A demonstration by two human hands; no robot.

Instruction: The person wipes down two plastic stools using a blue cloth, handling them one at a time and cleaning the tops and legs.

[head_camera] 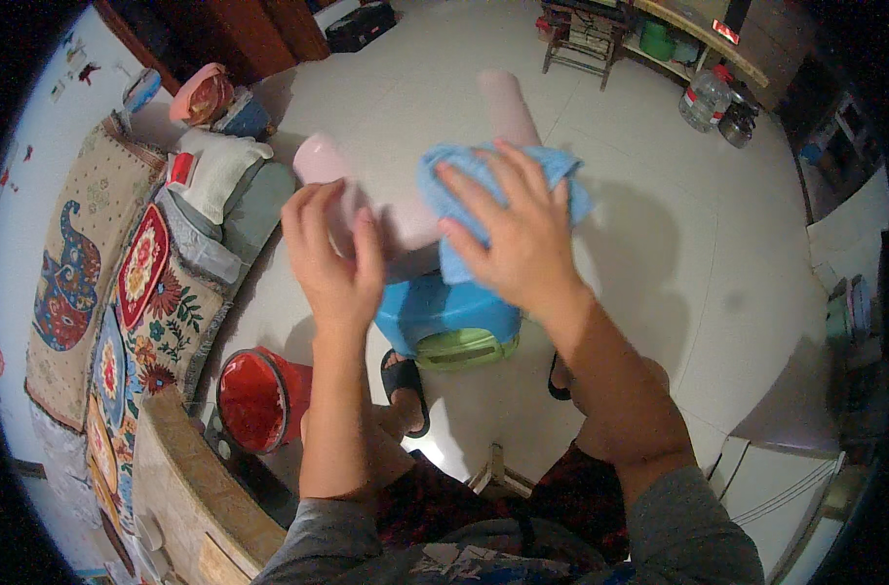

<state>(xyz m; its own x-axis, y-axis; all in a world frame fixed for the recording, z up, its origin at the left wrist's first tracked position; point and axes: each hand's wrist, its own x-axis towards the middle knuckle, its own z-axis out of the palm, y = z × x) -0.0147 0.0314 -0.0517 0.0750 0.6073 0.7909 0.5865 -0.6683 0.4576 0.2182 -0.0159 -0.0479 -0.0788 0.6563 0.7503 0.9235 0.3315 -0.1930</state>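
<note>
A pale pink, smooth piece (409, 218) with two rounded arms is before me, over a blue and green plastic stool-like object (452, 314). I cannot tell exactly what the pink piece is. My left hand (333, 252) curls its fingers and thumb around the base of the left arm. A light blue cloth (455, 252) lies bunched beneath my right hand (514, 227). With spread, bent fingers, that hand holds the cloth against the pink piece near its right arm. The cloth hides part of the surface.
A red bucket (251, 402) stands left of my feet, near a wooden counter edge (203, 468). A sofa with patterned covers (148, 270) runs along the left. Farther off are a wooden stool (580, 51) and a large clear plastic bottle (704, 99). A white cabinet (770, 482) is at lower right.
</note>
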